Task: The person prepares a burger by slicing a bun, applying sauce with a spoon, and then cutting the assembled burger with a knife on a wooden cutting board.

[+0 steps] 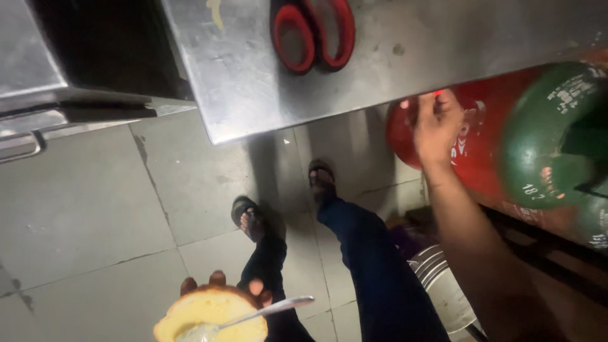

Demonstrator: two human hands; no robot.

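scissors (313, 31): blades cut off at top | bread (212, 315): bottom cut off | gas cylinders (551, 136): blurred

At the lower left of the frame the left hand (218, 285) cups a pale yellow bun (209, 313) with a browner crust edge, a silver spoon (269, 310) lying across it. At the upper centre, red-handled scissors (313, 31) lie on a dull grey steel table (405, 57). At the right the right hand (437, 130) touches a red cylinder (472, 126); beside it is a green cylinder (554, 136) with white markings. The floor tiles (95, 215) are grey, the trousers (380, 278) dark blue, the sandals (247, 215) black.
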